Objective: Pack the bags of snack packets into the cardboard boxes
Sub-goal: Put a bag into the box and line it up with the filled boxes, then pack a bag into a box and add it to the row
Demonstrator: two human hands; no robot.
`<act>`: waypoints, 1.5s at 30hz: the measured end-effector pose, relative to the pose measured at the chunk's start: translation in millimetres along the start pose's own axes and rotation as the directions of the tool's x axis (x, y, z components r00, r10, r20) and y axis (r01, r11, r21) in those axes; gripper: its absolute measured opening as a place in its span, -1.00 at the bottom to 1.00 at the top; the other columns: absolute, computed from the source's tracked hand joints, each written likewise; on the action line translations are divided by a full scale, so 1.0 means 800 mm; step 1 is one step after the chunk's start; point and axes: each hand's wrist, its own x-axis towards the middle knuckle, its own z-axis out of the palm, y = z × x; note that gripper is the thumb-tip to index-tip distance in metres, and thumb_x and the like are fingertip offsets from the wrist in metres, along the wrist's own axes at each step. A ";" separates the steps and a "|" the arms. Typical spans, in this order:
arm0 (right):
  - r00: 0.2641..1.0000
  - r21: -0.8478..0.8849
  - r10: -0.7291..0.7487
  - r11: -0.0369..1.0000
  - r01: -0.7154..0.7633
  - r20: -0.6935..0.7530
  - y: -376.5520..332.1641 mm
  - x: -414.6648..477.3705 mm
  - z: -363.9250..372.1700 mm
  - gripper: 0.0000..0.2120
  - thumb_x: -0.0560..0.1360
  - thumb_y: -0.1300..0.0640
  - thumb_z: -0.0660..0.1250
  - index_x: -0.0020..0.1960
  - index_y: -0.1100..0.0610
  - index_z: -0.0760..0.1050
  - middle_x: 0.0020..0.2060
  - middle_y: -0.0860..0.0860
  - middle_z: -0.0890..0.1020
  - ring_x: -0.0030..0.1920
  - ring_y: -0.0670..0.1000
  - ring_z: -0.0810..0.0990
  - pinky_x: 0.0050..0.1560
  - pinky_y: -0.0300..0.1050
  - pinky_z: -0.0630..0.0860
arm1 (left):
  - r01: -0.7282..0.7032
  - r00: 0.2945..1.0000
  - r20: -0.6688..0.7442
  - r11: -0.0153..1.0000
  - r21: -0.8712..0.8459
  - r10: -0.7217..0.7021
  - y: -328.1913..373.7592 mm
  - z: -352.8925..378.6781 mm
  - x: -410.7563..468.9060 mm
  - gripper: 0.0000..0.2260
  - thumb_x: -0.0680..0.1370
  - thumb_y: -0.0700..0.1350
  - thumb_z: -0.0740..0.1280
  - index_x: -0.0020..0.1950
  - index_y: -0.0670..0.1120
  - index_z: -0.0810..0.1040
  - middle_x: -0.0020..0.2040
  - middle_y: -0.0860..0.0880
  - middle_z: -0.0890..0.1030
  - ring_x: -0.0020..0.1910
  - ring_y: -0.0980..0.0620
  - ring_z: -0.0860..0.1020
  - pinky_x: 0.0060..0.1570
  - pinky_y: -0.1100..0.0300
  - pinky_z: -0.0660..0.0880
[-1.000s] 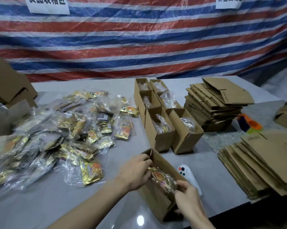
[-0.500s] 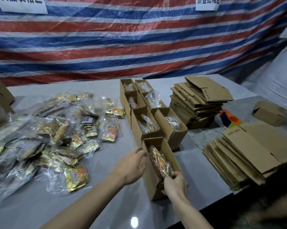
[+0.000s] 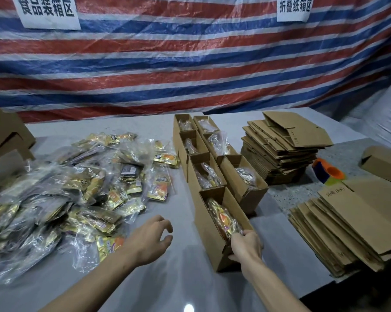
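Clear bag of shiny snack packets (image 3: pixel 223 219) in the nearest brown cardboard box (image 3: pixel 209 230), my right hand (image 3: pixel 246 245) gripping its near end, my left hand (image 3: pixel 150 238) loose, maybe just above the grey table (image 3: pixel 183 221)

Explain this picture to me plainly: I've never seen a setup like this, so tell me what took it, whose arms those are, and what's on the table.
No machine here: a person wears a camera on the head, looking forward and down, so the two bare arms are their own. On the grey table lies a heap of bagged snack packets at the left, a double row of open cardboard boxes in the middle, and stacks of flat unfolded boxes at the right. The right hand grips the near end of the nearest box, which holds a bag of snacks. The left hand hovers open over the table, holding nothing.
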 end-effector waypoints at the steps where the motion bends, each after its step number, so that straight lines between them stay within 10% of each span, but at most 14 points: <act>1: 1.000 0.002 0.005 1.000 -0.005 -0.004 0.003 0.000 0.000 -0.64 0.55 0.30 0.23 0.35 0.26 0.38 0.29 0.21 0.33 -0.02 0.22 0.54 -0.03 0.13 0.67 | 0.004 1.000 0.014 1.000 0.003 -0.004 -0.003 0.000 -0.001 -0.77 0.64 0.07 0.19 0.26 0.08 0.48 0.29 0.12 0.41 0.21 0.10 0.47 0.14 0.17 0.41; 12: 1.000 0.006 -0.014 1.000 0.014 -0.019 0.003 0.010 0.009 -0.64 0.54 0.27 0.27 0.34 0.21 0.41 0.25 0.16 0.35 -0.15 0.09 0.49 -0.21 0.00 0.65 | 0.034 0.997 0.075 0.999 0.020 -0.036 -0.018 -0.004 -0.005 -0.73 0.64 0.07 0.18 0.29 0.05 0.47 0.30 0.06 0.42 0.25 0.06 0.46 0.19 0.12 0.41; 18: 0.987 -0.304 -0.157 0.942 0.140 -0.032 -0.020 -0.030 -0.002 -0.37 0.49 0.05 0.40 0.49 0.04 0.22 0.35 0.20 0.31 0.08 0.17 0.44 0.20 0.13 0.49 | 0.074 0.997 -0.005 0.997 -0.008 -0.074 -0.032 -0.024 -0.014 -0.71 0.63 0.06 0.18 0.32 0.04 0.46 0.30 0.03 0.46 0.26 0.00 0.47 0.21 0.03 0.44; 22: 0.805 -0.428 -0.591 0.713 0.555 0.058 -0.054 -0.084 0.021 -0.48 0.46 -0.03 0.42 0.37 -0.03 0.37 0.49 0.10 0.23 0.47 0.17 0.22 0.42 0.16 0.25 | 0.093 0.985 -0.140 0.994 -0.062 -0.101 -0.048 -0.048 -0.020 -0.72 0.62 0.04 0.21 0.30 0.03 0.49 0.30 0.03 0.52 0.26 0.00 0.49 0.20 0.07 0.45; 27: 0.578 -0.213 -0.756 0.537 0.816 0.308 -0.110 -0.115 0.086 -0.82 0.51 0.11 0.35 0.09 -0.04 0.51 0.19 -0.07 0.45 0.20 -0.01 0.47 0.18 -0.03 0.41 | 0.140 0.919 -0.334 0.967 -0.214 -0.207 -0.084 -0.086 -0.048 -0.77 0.60 0.02 0.24 0.20 0.00 0.56 0.14 0.06 0.61 0.09 0.02 0.57 0.08 0.03 0.53; 36: 0.340 0.038 -0.664 0.486 0.873 0.666 -0.151 -0.146 0.229 -0.80 0.53 0.24 0.35 -0.14 -0.06 0.58 -0.19 -0.09 0.64 -0.14 -0.05 0.61 -0.13 -0.11 0.50 | 0.403 0.671 -0.504 0.838 -0.367 -0.544 -0.250 -0.153 -0.157 -0.87 0.59 -0.03 0.26 0.05 -0.02 0.56 -0.06 0.02 0.65 -0.12 0.02 0.61 -0.07 0.03 0.58; 45: 0.150 0.122 -0.474 0.495 0.860 0.867 -0.158 -0.184 0.319 -0.88 0.53 0.23 0.41 -0.03 0.02 0.63 -0.23 -0.03 0.68 -0.26 -0.09 0.63 -0.25 -0.24 0.49 | 0.792 0.426 -0.402 0.549 -0.268 -0.811 -0.438 -0.164 -0.258 -0.69 0.62 -0.02 0.17 0.35 -0.05 0.40 0.30 -0.08 0.43 0.19 -0.15 0.51 0.11 -0.01 0.46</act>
